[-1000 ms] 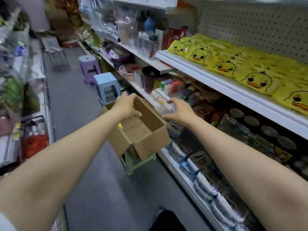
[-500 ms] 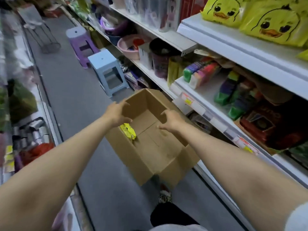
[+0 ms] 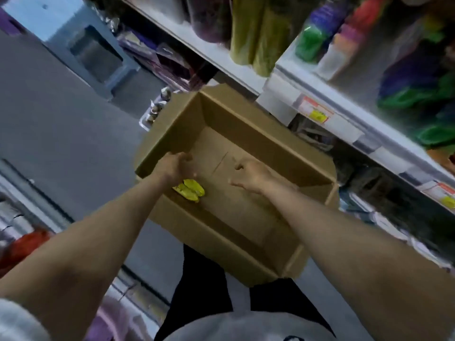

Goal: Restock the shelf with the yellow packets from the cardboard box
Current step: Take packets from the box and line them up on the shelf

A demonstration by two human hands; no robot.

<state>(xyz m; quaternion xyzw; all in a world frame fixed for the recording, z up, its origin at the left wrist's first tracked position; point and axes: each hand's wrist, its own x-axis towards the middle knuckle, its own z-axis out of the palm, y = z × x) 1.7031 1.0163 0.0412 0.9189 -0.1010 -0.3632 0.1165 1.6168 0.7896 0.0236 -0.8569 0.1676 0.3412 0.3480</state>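
Beside aisle shelving (image 3: 278,87), left hand (image 3: 173,166) and right hand (image 3: 251,175) are hovering open and empty in the cardboard box (image 3: 246,121) by yellow packets (image 3: 189,190), likely light, crinkly, edge-pinchable.

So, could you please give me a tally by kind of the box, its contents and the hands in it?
Cardboard box: 1
Yellow packets: 2 showing, side by side, partly hidden by the left wrist
Hands reaching into the box: 2, the left hand and the right hand
Total: 5
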